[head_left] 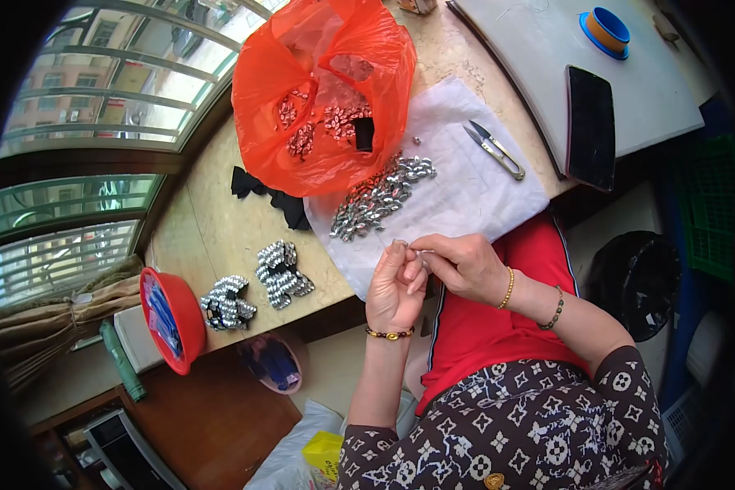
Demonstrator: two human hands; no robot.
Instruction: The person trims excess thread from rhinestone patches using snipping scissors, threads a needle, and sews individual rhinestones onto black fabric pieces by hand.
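Note:
My left hand [394, 290] is raised at the table's front edge, thumb and fingers pinched together. The fingertips of my right hand [464, 265] meet it in a second pinch. What sits between them is too small to make out. Just beyond my hands, a pile of silver leaf-shaped beads [384, 196] lies on a white cloth [453, 122]. Thread snips [495, 150] rest on the cloth's right side. Behind the pile, a red plastic bag [278, 73] stands wide open with more such beads and a dark spool-like piece [364, 134] inside.
Two bundles of silver beaded pieces [281, 273] [228, 303] lie left on the table [192, 220], near black fabric strips [290, 208]. A red basin [189, 327] stands at the left edge. Right, a board [539, 41] carries a phone [590, 126] and a blue-orange ring-shaped object [606, 34].

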